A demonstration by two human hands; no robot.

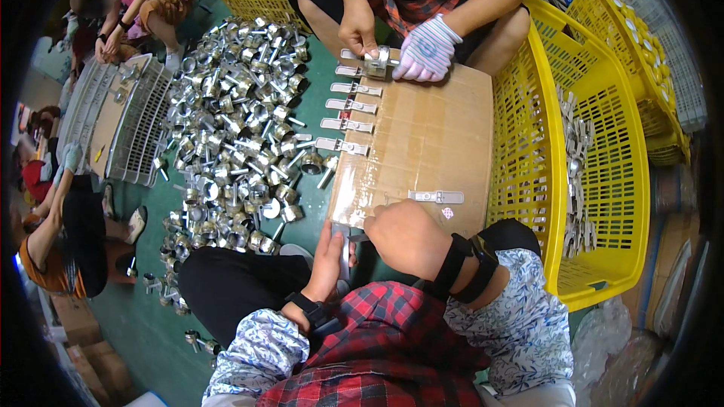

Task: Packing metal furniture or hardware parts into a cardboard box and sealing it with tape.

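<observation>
- Grey metal piece [345, 255], long and narrow: it stands roughly upright at the near left corner of the cardboard, in front of the person's body.
- Left hand [324, 264]: its fingers are closed around the grey metal piece, thumb toward the cardboard; a dark band circles the wrist.
- Right hand [411, 240]: it is just right of the left hand, over the near edge of the cardboard, back upward and fingers curled inward. Whether they grip anything cannot be told, since the hand covers its own fingertips.
- Cardboard [422, 136]: a broad brown sheet with shiny tape along its left part, between the person and a co-worker.
- Single flat clip [436, 197]: it lies on the near part of the cardboard, just beyond the right hand.
- Row of flat clips [347, 125]: they lie one beyond another along the left edge of the cardboard, ends sticking out past it.
- Co-worker's bare hand [358, 30] and gloved hand [428, 49]: at the far edge, both are on a shiny round metal part [377, 62].
- Pile of metal parts [234, 128]: round cups with stems, heaped on the green floor [143, 332] to the left.
- Yellow basket [528, 143]: right of the cardboard, with metal pieces [579, 173] inside.
</observation>
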